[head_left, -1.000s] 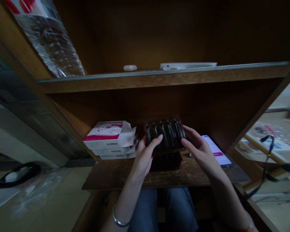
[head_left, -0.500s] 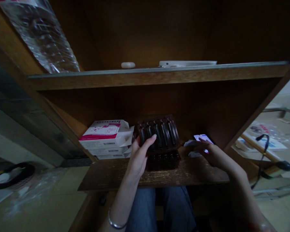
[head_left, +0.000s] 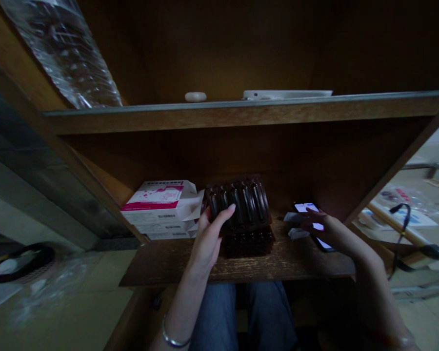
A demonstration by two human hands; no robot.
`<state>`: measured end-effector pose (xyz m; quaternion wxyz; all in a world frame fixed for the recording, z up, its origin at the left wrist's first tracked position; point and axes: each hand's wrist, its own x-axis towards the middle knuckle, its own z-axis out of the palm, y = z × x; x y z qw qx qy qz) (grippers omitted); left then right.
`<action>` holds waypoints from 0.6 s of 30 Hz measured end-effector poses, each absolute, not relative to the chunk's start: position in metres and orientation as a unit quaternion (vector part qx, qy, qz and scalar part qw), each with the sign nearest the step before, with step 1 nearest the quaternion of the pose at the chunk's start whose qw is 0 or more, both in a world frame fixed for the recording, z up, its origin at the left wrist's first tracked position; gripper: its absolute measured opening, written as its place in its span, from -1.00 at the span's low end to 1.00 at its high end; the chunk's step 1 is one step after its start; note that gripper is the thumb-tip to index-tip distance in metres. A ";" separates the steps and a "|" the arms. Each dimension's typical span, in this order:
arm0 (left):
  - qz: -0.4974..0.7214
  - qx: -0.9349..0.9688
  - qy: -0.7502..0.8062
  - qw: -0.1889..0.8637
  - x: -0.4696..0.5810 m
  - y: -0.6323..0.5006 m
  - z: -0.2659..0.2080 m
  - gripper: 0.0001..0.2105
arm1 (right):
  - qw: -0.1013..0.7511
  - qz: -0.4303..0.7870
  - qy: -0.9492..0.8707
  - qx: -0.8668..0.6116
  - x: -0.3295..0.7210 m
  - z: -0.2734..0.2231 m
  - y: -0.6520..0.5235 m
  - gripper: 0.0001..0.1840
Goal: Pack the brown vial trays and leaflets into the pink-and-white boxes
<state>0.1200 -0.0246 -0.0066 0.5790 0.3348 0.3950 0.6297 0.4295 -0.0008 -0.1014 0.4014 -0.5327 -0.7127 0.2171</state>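
Note:
My left hand (head_left: 212, 229) grips a dark brown ampoule tray (head_left: 241, 204) by its left side, thumb across the front. The tray is tilted up, and its row of long slots faces me. Beneath it lies a stack of similar brown trays (head_left: 249, 243) on the wooden board. My right hand (head_left: 320, 225) has its fingers closed at a folded, pale paper (head_left: 294, 217); the fingertips are partly hidden in shadow. Under that hand rests a phone (head_left: 307, 207) with a lit screen, partly covered by the fingers.
Stacked white-and-pink boxes (head_left: 161, 204), one with open flaps, stand left of the trays. A shelf (head_left: 219, 117) runs above, bearing a clear plastic bottle (head_left: 69, 58), a small white case (head_left: 195, 97) and a flat white object (head_left: 287, 94). A cable (head_left: 406, 219) hangs at the right.
My right hand has shifted slightly right with the folded paper, and more of the phone's screen shows. The left hand still holds the brown tray in nearly the same place.

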 end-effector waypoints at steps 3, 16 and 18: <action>0.630 0.337 0.393 0.579 0.119 -0.025 -0.007 -0.65 | 0.378 0.201 -0.719 -0.547 0.433 -0.101 0.001 -0.76; 0.621 0.355 0.392 0.578 0.127 -0.031 -0.006 -0.70 | 0.588 0.217 -0.621 -0.470 0.352 -0.010 -0.033 -0.82; 0.619 0.359 0.395 0.576 0.129 -0.033 -0.005 -0.69 | 0.572 0.226 -0.650 -0.446 0.335 -0.001 -0.037 -0.83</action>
